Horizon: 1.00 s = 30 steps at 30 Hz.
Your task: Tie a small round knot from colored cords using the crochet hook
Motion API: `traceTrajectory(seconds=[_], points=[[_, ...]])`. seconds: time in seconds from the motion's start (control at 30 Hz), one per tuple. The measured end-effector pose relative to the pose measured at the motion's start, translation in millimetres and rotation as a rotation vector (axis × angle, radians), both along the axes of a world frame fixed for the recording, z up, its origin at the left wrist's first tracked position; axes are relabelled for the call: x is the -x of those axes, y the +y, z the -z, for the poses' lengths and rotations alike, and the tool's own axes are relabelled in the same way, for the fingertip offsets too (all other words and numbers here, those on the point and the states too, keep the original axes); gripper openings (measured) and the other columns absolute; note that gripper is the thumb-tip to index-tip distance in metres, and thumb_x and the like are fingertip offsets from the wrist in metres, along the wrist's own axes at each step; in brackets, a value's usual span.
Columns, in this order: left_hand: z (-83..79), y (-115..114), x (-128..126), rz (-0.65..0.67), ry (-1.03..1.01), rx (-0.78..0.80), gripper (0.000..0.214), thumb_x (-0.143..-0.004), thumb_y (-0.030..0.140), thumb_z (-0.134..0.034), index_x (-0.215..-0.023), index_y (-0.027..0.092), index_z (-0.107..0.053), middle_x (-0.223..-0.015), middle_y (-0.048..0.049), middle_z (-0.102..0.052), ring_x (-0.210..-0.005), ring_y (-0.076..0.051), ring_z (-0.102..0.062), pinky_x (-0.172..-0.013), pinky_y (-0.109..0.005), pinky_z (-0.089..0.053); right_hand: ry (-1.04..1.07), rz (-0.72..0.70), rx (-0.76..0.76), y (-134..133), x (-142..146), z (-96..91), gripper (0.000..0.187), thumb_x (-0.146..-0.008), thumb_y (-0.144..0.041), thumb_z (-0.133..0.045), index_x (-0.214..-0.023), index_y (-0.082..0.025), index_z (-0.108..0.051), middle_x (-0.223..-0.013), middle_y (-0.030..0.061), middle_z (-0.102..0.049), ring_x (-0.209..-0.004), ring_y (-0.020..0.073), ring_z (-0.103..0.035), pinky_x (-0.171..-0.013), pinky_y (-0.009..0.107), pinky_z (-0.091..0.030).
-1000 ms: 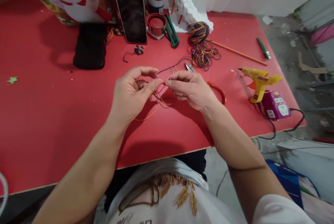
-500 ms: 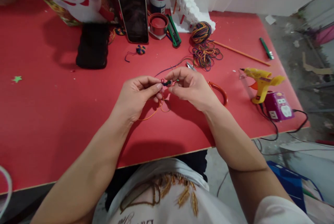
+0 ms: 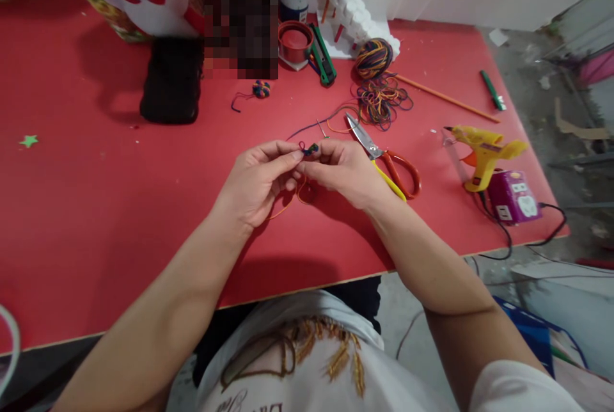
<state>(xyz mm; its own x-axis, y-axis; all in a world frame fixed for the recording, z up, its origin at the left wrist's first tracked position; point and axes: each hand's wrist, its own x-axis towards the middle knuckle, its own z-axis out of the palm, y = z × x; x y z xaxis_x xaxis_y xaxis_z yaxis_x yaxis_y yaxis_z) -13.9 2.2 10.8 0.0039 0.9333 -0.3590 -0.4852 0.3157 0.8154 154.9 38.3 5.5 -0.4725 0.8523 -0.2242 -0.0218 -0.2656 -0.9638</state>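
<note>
A small knotted piece of multicoloured yarn [image 3: 311,150], dark green and blue with a little loop, is between my two hands. My left hand [image 3: 259,178] pinches its left end between thumb and fingertips. At its right end, the fingers of my right hand [image 3: 346,172] are closed on it. Yellow-orange yarn [image 3: 283,208] hangs below my left hand. A thin metal tool with a green part [image 3: 325,132] shows just beyond my right fingers, partly hidden. Scissors [image 3: 371,145] with red and yellow handles lie partly under my right hand.
A yarn ball [image 3: 374,58] and loose yarn [image 3: 382,102] lie beyond the scissors. A green cutter [image 3: 324,57], tape roll [image 3: 294,41] and black phone-like object [image 3: 171,82] sit farther back. At right are a glue gun [image 3: 485,151] and a purple box [image 3: 514,198].
My right hand has lowered slightly and its fingers have drawn in around the yarn piece. More of the scissors and the thin tool shows now.
</note>
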Motion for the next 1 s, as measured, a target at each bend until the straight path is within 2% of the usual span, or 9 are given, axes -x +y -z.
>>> traceTrajectory(seconds=[0.1,0.2,0.37,0.53,0.67,0.8,0.9,1.0], points=[[-1.2,-1,1,0.032,-0.009,0.016,0.008,-0.074,0.01,-0.083,-0.08,0.014,-0.078,-0.069,-0.0024,-0.072,-0.056,-0.01,-0.065,-0.048,-0.018,-0.047,0.002,0.022,0.027,1,0,0.5,0.034,-0.075,-0.038,-0.095,-0.077,-0.017,-0.068,-0.066,-0.0025,-0.07,-0.053,0.0064,-0.049,-0.049,0.022,-0.031],[-0.8,-1,2,0.044,0.048,-0.015,0.017,-0.072,0.01,-0.086,-0.086,0.015,-0.079,-0.076,-0.0017,-0.073,-0.059,-0.008,-0.064,-0.052,-0.019,-0.048,-0.012,0.023,0.011,1,-1,1.2,0.032,-0.076,-0.035,-0.092,-0.073,-0.019,-0.064,-0.06,-0.0051,-0.062,-0.051,0.0064,-0.045,-0.049,0.023,-0.028],[2.6,1,1,-0.001,0.155,-0.047,0.019,-0.07,0.012,-0.09,-0.083,0.017,-0.077,-0.075,0.0006,-0.07,-0.058,-0.007,-0.06,-0.052,-0.019,-0.045,-0.036,0.002,-0.079,-1,-1,3.6,0.027,-0.078,-0.03,-0.088,-0.073,-0.019,-0.063,-0.061,-0.0058,-0.06,-0.055,0.0072,-0.045,-0.053,0.024,-0.033],[0.2,1,2,0.005,0.12,-0.008,0.017,-0.069,0.013,-0.09,-0.081,0.015,-0.078,-0.073,-0.0001,-0.071,-0.059,-0.007,-0.061,-0.054,-0.018,-0.047,-0.071,-0.029,-0.148,2,-5,3.3,0.029,-0.079,-0.035,-0.089,-0.074,-0.018,-0.066,-0.065,-0.0041,-0.064,-0.059,0.0094,-0.052,-0.056,0.025,-0.039],[-3.7,1,3,-0.003,0.122,-0.013,0.014,-0.07,0.012,-0.089,-0.08,0.015,-0.08,-0.072,-0.001,-0.072,-0.059,-0.008,-0.062,-0.054,-0.019,-0.05,-0.051,-0.102,-0.14,6,-16,-5.9,0.024,-0.083,-0.035,-0.089,-0.091,-0.018,-0.074,-0.076,-0.0008,-0.073,-0.063,0.0119,-0.061,-0.058,0.026,-0.044],[-7.2,0,3,-0.003,0.277,-0.095,0.011,-0.076,0.008,-0.085,-0.08,0.017,-0.082,-0.071,0.0008,-0.071,-0.055,-0.006,-0.053,-0.05,-0.019,-0.043,-0.069,0.044,-0.193,8,-24,-15.8,0.019,-0.091,-0.033,-0.082,-0.106,-0.021,-0.078,-0.065,-0.0062,-0.06,-0.052,0.0082,-0.041,-0.05,0.026,-0.03],[-9.0,-1,2,0.025,0.419,-0.165,0.013,-0.08,0.007,-0.083,-0.079,0.02,-0.082,-0.079,0.0,-0.074,-0.058,-0.008,-0.053,-0.051,-0.022,-0.042,-0.113,0.054,-0.291,8,-23,-15.1,0.015,-0.09,-0.033,-0.081,-0.1,-0.02,-0.081,-0.071,-0.0029,-0.066,-0.057,0.0097,-0.046,-0.053,0.028,-0.033],[-9.7,-2,2,0.017,0.441,-0.2,0.016,-0.08,0.006,-0.083,-0.076,0.021,-0.081,-0.081,-0.0004,-0.074,-0.063,-0.01,-0.058,-0.056,-0.023,-0.046,-0.159,0.043,-0.38,9,-22,-10.3,0.009,-0.086,-0.028,-0.082,-0.09,-0.019,-0.081,-0.081,0.0008,-0.073,-0.066,0.0116,-0.054,-0.06,0.029,-0.04]])
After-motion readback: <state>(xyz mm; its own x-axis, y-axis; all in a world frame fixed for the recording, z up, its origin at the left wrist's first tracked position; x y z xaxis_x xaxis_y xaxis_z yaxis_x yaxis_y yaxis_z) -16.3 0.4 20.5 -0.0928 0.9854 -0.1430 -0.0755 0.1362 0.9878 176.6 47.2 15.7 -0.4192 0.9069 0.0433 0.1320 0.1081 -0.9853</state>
